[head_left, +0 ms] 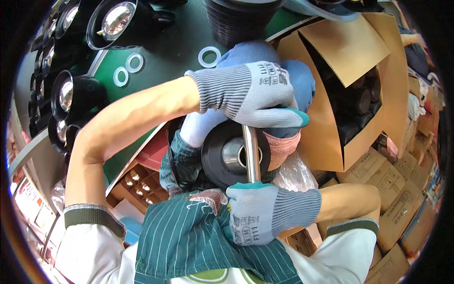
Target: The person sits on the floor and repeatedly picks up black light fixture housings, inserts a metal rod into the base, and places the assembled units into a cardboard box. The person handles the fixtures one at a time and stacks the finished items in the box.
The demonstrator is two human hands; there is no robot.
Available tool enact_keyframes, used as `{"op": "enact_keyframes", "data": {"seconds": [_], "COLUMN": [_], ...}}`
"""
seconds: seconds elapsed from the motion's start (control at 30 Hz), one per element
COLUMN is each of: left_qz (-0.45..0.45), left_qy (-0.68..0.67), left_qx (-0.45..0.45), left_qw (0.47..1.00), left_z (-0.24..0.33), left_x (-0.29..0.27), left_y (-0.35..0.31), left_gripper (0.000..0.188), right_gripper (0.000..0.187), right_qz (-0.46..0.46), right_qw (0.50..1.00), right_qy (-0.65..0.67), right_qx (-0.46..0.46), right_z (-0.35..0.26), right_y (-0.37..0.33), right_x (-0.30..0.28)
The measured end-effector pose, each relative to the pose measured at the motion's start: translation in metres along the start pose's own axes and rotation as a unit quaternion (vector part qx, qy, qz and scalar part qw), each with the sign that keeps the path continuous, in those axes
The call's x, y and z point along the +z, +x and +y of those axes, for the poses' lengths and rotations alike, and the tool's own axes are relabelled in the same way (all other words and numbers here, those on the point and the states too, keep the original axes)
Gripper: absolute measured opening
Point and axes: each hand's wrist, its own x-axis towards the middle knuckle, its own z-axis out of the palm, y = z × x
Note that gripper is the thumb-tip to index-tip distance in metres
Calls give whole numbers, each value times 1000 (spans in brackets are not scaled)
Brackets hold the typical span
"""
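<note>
Both my hands wear grey gloves with teal fingertips. My left hand (272, 97) is closed round the far end of a shiny metal tube (251, 154), its palm down. Around the near end of that tube my right hand (255, 208) is closed, close to my apron. Below the tube, between my legs, sits a black round bowl-shaped part (213, 161) with a silver metal collar (231, 154) at its centre. The tube crosses over the right side of the collar; whether it touches the collar I cannot tell.
A green table (165, 66) carries three translucent rings (209, 57), a stack of black bowl-shaped parts (241, 21) and, at left, several black lamp-like shades (113, 21). On the right an open cardboard box (395, 90) holds dark parts; flattened cartons (378, 182) lie beyond.
</note>
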Motion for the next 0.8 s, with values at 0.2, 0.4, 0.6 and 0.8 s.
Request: {"op": "enact_keyframes", "data": {"seconds": [0.2,0.4,0.6,0.8], "left_qz": [23,-26,107,300], "left_qy": [-68,-151,-141,151], "left_qx": [104,161,166,-99], "left_qw": [992,975,970,937], "left_z": [-14,-3,-8,40], "left_x": [11,32,49,25], "left_y": [13,42,40,-41], "left_gripper": [52,55,39,67], "right_gripper": [25,27,33,36], "right_qz": [43,-98,-33,67], "right_qw": [995,975,993,996], "right_qy": [26,166,-18,-64], "right_qx": [84,114,110,17], "right_z": [-18,-12,-21,-23], "right_y": [30,68,40,18], "right_x": [-38,-106,-41,-86]}}
